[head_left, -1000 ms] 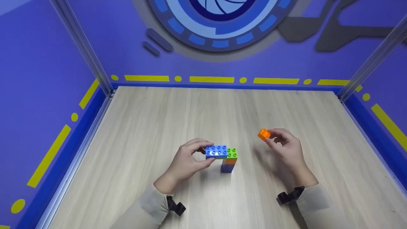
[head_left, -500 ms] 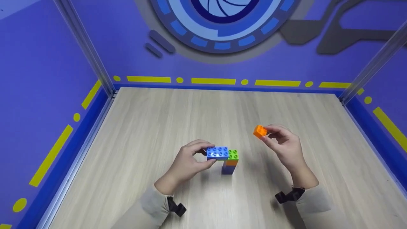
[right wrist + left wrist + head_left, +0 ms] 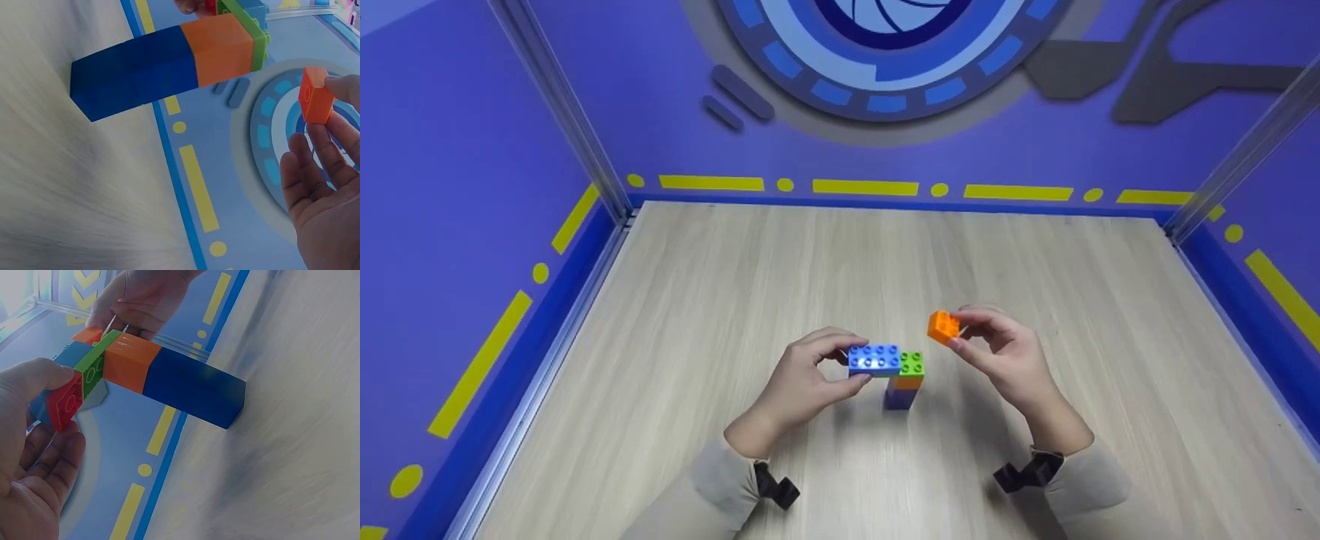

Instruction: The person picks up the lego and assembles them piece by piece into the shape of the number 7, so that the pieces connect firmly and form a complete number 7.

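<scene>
A small tower stands upright on the table: dark blue bricks (image 3: 194,387) at the bottom, an orange brick (image 3: 130,363) over them, and a green plate (image 3: 913,364) on top. The plate juts out to the left, bearing a studded blue brick (image 3: 874,361) above and a red brick (image 3: 65,403) below. My left hand (image 3: 799,381) pinches this jutting end between thumb and fingers. To the right and slightly behind, my right hand (image 3: 1014,361) pinches a loose orange block (image 3: 943,328) in the air, apart from the tower; its hollow underside shows in the right wrist view.
The pale wood table (image 3: 780,262) is enclosed by blue-purple panels (image 3: 840,161) with yellow markings at the back and both sides. Metal posts (image 3: 562,112) stand at the rear corners. Black wrist mounts (image 3: 776,487) sit at both cuffs.
My right hand has carried the loose orange block leftward, closer to the tower, rising slightly and then lowering. The left hand and the tower have stayed in place.
</scene>
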Motion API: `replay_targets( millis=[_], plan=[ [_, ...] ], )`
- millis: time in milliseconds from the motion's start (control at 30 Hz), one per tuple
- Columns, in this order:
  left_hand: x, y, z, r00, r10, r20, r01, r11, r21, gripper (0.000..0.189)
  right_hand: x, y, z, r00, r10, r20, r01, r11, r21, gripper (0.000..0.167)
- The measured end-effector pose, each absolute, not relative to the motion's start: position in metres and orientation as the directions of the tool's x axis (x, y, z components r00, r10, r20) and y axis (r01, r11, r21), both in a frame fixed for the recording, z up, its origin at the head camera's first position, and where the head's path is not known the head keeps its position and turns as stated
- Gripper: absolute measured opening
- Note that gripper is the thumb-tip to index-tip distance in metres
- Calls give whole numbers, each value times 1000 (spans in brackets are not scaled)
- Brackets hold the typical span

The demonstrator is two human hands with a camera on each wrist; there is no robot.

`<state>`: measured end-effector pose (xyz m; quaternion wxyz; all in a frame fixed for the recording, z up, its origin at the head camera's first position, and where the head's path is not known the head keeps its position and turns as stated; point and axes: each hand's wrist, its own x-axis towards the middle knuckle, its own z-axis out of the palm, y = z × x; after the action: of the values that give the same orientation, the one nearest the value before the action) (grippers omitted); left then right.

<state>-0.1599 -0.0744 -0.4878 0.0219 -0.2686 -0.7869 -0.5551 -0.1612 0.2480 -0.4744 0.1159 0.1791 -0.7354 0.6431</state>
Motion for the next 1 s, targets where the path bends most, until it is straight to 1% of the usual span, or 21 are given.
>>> replay_targets(
  millis=[200,300,633,867,1000],
  plan=[
    [-159,-74,-486,-855,402,327,445,243,862,42,-159,244,-478,-898,-194,394,-430,208,-879,35],
    [-159,-75,-487,-856,403,324,442,247,862,42,-158,241,-479,-887,-238,396,-446,217,-868,36],
    [-159,-75,-488,-857,401,325,439,237,867,41,-155,233,-484,-862,-312,400,-468,187,-864,32],
    [-159,-74,-488,-864,399,308,418,224,881,41,-151,222,-495,-866,-326,380,-432,104,-896,34],
    [-159,-74,-489,-860,402,313,423,221,879,41,-146,211,-502,-888,-295,352,-381,45,-924,31]
  ],
)
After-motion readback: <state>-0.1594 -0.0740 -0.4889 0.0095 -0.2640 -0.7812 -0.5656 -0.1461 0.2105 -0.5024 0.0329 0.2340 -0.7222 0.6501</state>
